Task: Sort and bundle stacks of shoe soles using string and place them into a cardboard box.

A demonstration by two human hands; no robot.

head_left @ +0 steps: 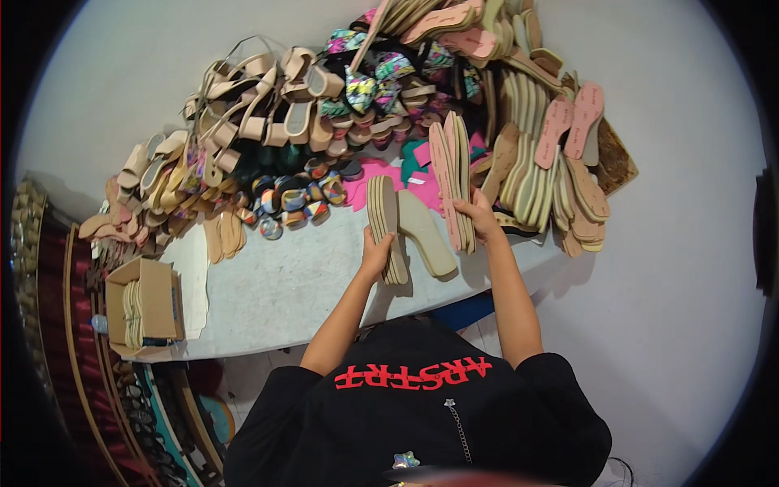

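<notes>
My left hand (376, 253) is wrapped round the lower part of a stack of grey-green shoe soles (381, 211), held on edge above the table. In my right hand (480, 217) is a second bundle of shoe soles (451, 174), longer, with pink outer faces and beige edges. Between the two stacks a single pale sole (426, 235) lies flat on the table. Both hands are closed, thumbs pressing on the soles; the fingers behind the left stack are partly hidden.
Sandals with block heels (260, 101) and patterned bows (361, 89) pile along the table's (276, 300) far side. Heaped soles (527, 170) stand at the right, beside pink cloth pieces (377, 183). A cardboard box (166, 304) holding soles sits at the left edge.
</notes>
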